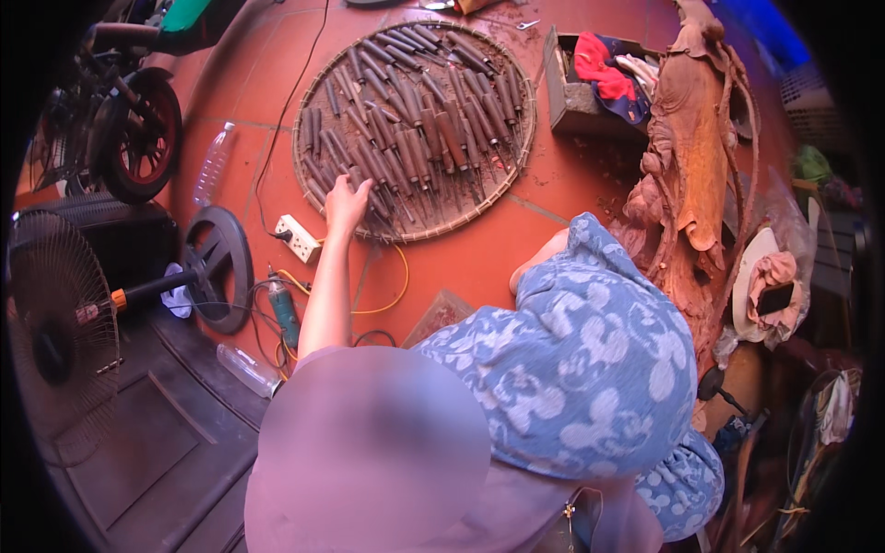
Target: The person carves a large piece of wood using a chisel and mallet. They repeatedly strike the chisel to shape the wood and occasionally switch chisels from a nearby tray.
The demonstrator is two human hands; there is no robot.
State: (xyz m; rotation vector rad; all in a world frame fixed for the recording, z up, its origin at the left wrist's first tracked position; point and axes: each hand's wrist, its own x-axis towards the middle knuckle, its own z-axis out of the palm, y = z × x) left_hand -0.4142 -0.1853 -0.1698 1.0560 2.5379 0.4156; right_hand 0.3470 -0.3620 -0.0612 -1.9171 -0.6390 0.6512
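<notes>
My left hand [347, 205] reaches out over the near left rim of a round woven bamboo tray [506, 187]. Its thumb and forefinger are apart, and nothing shows held between them; the other fingers are partly hidden. Close by the fingertips lie wood-carving chisels [406, 147] with brown, cylindrical wooden handles. Many of them fill the tray in loose rows, with thin metal shanks pointing mostly toward me. My right hand is out of sight. Blue patterned cloth [581, 359] covers my bent legs.
A white power strip [298, 238], cords and a green rotary tool [284, 309] lie near my left forearm. Left stand a fan [60, 341], a plastic bottle [214, 166] and a motorbike wheel [143, 138]. A carved wood piece [696, 157] and a box [576, 106] stand right.
</notes>
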